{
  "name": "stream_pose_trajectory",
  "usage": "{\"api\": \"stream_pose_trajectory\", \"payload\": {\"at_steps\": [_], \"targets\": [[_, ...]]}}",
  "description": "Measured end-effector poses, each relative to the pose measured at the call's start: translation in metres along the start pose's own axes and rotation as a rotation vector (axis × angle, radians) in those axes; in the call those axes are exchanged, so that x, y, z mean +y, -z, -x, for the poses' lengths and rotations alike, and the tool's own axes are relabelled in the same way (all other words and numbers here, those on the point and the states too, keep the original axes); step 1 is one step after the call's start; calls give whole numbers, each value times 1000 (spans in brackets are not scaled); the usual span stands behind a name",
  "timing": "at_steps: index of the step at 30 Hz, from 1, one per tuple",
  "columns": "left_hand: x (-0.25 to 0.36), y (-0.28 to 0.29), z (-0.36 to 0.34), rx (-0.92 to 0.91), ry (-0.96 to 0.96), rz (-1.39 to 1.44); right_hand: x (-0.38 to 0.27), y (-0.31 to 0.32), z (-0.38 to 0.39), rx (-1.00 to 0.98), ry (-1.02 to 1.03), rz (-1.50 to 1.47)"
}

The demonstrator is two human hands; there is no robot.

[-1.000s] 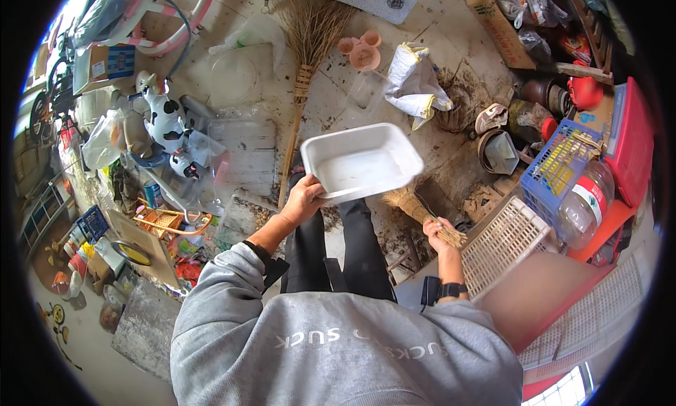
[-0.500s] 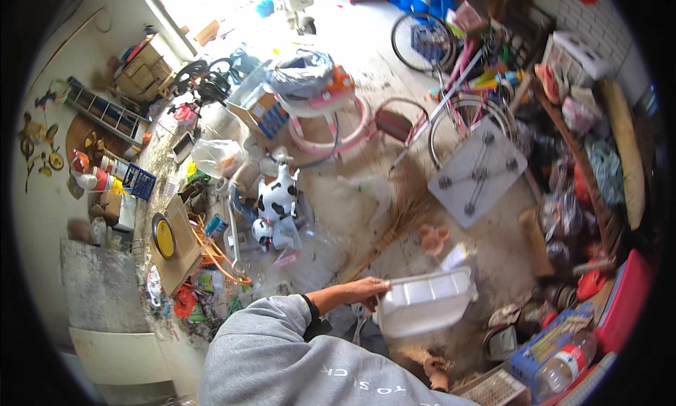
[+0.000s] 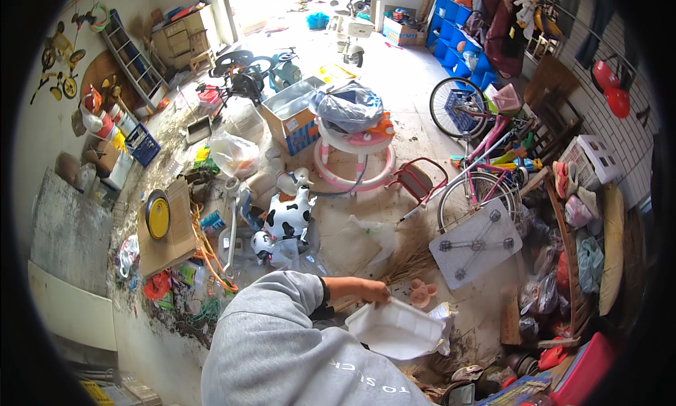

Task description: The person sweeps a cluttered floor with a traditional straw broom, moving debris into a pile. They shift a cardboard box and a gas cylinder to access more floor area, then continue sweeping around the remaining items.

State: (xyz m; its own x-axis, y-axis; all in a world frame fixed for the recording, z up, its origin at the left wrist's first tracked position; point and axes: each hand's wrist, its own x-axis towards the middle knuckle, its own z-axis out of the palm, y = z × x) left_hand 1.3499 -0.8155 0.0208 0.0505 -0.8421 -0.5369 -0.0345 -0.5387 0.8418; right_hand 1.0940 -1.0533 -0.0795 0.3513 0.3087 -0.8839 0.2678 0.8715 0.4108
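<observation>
My left hand (image 3: 377, 292) grips the rim of a white rectangular plastic tub (image 3: 398, 327), fingers closed over its far left edge. The tub is tilted so that its inner side shows, low over the littered floor. Beyond it lies a pink flower-shaped piece (image 3: 423, 293). A crumpled white and yellowish wrapper (image 3: 445, 314) is at the tub's right end. My grey sleeve (image 3: 282, 335) and back fill the lower middle, and my right hand is out of sight.
A straw broom (image 3: 408, 265) lies beyond the tub, with a grey folding table (image 3: 477, 243) and pink bicycle (image 3: 486, 138) to its right. An inflatable cow (image 3: 289, 216) stands left. Red and blue boxes (image 3: 577, 371), bags and a wooden frame crowd the right.
The tub has turned from showing its outer side to showing its inside, moving slightly left in my left hand. My right hand, seen low by the floor before, has gone out of view.
</observation>
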Motion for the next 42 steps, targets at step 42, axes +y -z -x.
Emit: {"api": "stream_pose_trajectory", "payload": {"at_steps": [42], "targets": [[-196,233,272,1517,-407,1387,57,-34,127,403,-40,-710]]}}
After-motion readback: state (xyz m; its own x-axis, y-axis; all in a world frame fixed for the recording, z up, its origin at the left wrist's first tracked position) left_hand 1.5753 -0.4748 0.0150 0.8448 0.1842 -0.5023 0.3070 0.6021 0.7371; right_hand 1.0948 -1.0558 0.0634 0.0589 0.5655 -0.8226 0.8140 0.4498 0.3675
